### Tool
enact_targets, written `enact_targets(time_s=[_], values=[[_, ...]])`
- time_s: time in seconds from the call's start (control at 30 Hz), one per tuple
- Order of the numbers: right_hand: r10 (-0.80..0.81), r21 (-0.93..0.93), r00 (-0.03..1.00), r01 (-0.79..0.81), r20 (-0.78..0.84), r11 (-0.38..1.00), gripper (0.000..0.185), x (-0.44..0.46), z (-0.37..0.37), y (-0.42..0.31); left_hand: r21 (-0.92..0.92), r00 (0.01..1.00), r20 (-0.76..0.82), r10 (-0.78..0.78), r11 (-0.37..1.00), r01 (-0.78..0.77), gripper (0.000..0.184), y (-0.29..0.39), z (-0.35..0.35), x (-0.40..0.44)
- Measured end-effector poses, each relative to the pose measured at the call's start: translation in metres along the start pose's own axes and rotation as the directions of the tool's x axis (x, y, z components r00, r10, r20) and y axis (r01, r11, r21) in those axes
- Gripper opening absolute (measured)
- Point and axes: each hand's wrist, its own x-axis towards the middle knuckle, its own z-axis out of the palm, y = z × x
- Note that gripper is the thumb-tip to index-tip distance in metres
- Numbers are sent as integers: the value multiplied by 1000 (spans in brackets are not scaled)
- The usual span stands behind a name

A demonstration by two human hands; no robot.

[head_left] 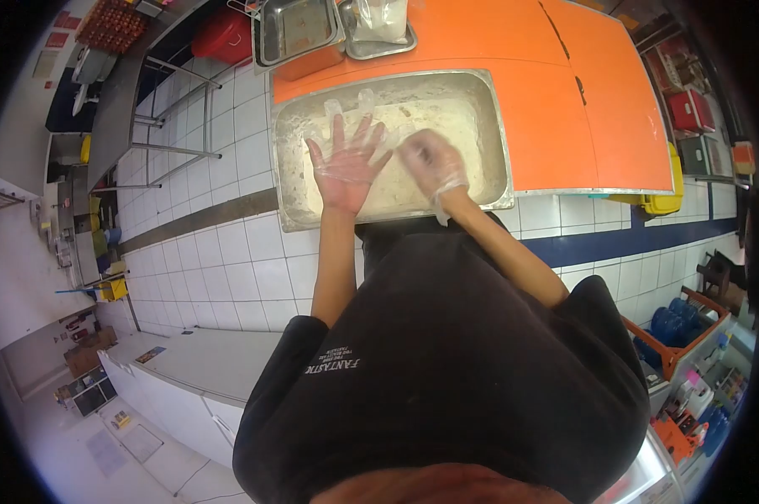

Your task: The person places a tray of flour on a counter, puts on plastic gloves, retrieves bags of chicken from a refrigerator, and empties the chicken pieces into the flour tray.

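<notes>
My left hand (348, 168) is held palm up over the left part of a metal tray (283, 181), its fingers spread. It wears a clear plastic glove whose loose tips stick out past the fingers. Close by on the right is my right hand (434, 164), also in a clear glove gathered at the wrist. It looks curled, but motion blurs its fingers, and whether they hold anything is unclear. Pale flour-like powder (472, 139) covers the tray's bottom beneath both hands.
The tray rests at the front of an orange table (547, 126). Behind it are a deep metal pan (299, 34) and a smaller tray (379, 50) bearing a bag of white powder (382, 18). A metal rack (173, 126) stands left, and a red tub (221, 38) is farther back.
</notes>
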Motion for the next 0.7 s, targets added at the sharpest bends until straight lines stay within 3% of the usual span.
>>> enact_targets(time_s=[0.03,0.07,0.13,0.17,0.23,0.37,0.43,0.57,0.63,0.7], values=[[-109,-16,985,112,133,994,27,-7,2,-11,-33,1000,16,3,999,-3,85,-3,-3,2],[-111,-17,985,115,132,993,27,-14,8,-17,-66,999,33,10,998,-7,85,-5,-6,4],[-290,-39,909,316,300,948,29,-22,19,-27,-25,999,38,15,1000,-14,85,-9,-3,6],[-297,-40,907,323,299,946,29,-21,26,-18,15,999,41,18,1000,-19,85,-10,-1,7],[-279,-238,899,369,338,899,30,-18,41,-2,1,999,18,31,1000,-31,84,-11,1,9],[-308,-147,883,378,355,914,26,-18,32,-17,50,999,-8,37,998,-37,84,-9,5,13],[-51,-160,945,107,323,981,21,-19,26,-35,78,998,-12,55,995,-54,84,-10,11,12],[-197,-160,937,250,287,955,18,-8,30,-18,143,998,-5,67,988,-65,76,-20,-12,22],[-333,-87,930,348,156,933,17,-5,34,-12,182,995,-3,95,979,-93,72,-24,-9,24],[-295,-46,930,312,220,949,17,-5,32,-9,220,993,-3,121,969,-117,69,-23,-8,27]])
